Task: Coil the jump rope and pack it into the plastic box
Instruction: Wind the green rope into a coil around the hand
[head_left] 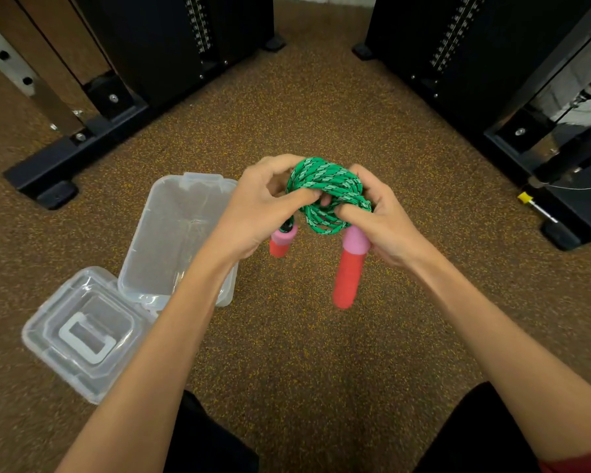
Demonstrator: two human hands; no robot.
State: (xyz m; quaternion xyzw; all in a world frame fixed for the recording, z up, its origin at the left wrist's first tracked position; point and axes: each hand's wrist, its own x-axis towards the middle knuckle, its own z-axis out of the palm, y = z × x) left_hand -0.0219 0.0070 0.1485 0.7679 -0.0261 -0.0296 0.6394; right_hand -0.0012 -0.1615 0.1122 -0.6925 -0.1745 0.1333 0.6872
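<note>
1. While we look down, our left hand [256, 206] and right hand [386, 220] both curl closed around a coiled green jump rope [325, 189], held in the air.
2. Its two red-and-pink handles [348, 264] dangle below the coil.
3. The open clear plastic box [171, 233] sits on the speckled floor [304, 336], left of the rope.
4. The box's lid [82, 332] lies nearer us, touching the box.

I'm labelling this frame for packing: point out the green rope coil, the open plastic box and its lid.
green rope coil [325, 180], head view, on the top strands
plastic box [185, 213], head view, on its bare inner floor
lid [82, 332], head view, on its white handle
</note>
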